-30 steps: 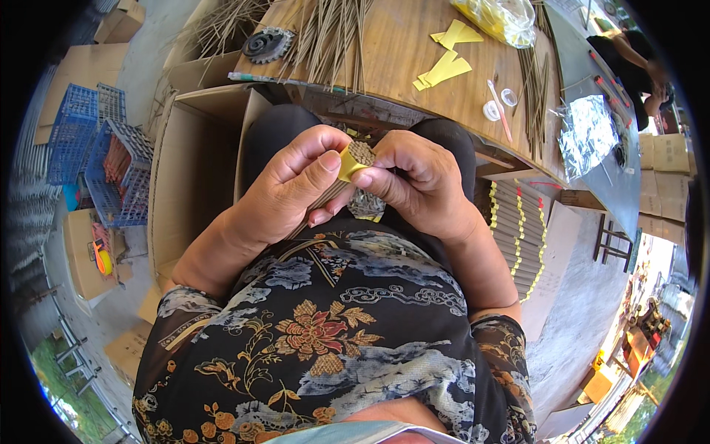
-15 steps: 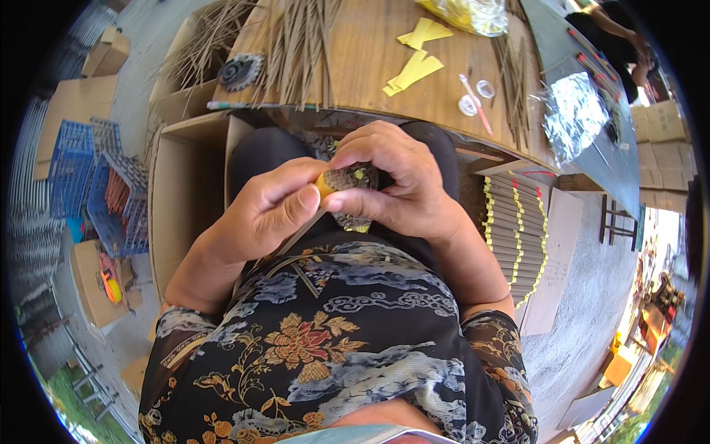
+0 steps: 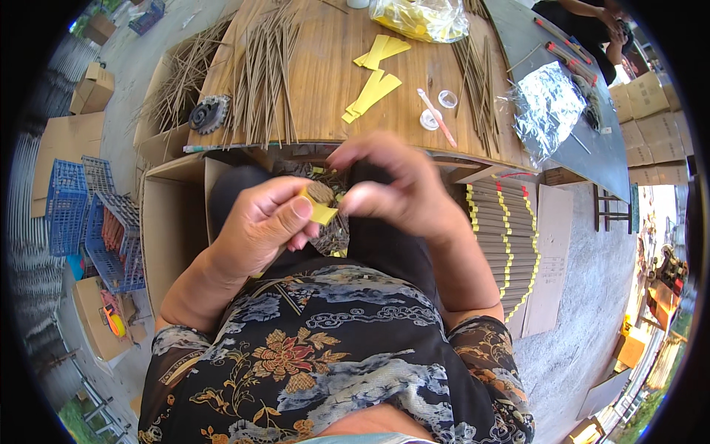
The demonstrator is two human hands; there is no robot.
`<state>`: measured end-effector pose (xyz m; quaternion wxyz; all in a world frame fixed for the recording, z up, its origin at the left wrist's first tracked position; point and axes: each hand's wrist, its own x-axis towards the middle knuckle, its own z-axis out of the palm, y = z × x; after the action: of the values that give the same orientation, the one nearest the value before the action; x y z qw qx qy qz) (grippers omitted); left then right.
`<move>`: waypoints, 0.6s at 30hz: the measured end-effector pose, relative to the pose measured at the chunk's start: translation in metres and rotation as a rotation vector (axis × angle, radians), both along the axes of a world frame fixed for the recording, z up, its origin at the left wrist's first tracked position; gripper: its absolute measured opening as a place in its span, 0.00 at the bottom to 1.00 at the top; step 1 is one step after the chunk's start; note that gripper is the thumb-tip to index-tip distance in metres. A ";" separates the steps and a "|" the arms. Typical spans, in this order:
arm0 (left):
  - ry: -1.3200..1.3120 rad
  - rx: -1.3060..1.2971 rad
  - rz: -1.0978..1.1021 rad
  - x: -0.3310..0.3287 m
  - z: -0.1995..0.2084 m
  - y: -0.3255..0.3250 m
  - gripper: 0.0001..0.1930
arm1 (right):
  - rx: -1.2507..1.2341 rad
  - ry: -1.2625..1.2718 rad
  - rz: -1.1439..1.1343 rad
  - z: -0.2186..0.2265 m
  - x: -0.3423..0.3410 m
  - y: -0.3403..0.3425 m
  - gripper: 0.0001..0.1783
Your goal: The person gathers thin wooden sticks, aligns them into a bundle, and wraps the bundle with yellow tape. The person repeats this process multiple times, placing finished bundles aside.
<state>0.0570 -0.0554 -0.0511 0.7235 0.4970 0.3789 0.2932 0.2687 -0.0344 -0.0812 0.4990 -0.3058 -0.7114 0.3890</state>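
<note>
My left hand (image 3: 262,226) pinches a small yellow paper piece (image 3: 320,213) together with a bundle of thin brown sticks (image 3: 329,222) over my lap. My right hand (image 3: 396,191) sits just to the right of it, thumb and fingers curled near the bundle's end, blurred; I cannot tell whether it grips anything. More yellow paper strips (image 3: 373,89) lie on the wooden table (image 3: 318,81) ahead, between spreads of loose sticks (image 3: 259,70).
A toothed round disc (image 3: 207,115) lies at the table's left edge. Clear bags (image 3: 421,16), two small round lids (image 3: 436,111) and a crinkled foil sheet (image 3: 547,107) lie further right. Cardboard boxes flank my legs; blue crates (image 3: 81,214) stand left. Another person's hands (image 3: 603,22) work far right.
My hands have drawn slightly apart; the right hand lifted off the bundle and moved right, while the left keeps the yellow piece. The view tilted up toward the table.
</note>
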 end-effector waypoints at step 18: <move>-0.358 0.340 0.193 0.016 0.016 0.038 0.18 | -0.344 -0.608 -0.866 -0.076 0.093 0.056 0.14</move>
<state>0.0727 -0.0179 -0.0351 0.6537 0.5133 0.2359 0.5034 0.3617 0.0214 -0.1572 0.3286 -0.7456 -0.5591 0.1533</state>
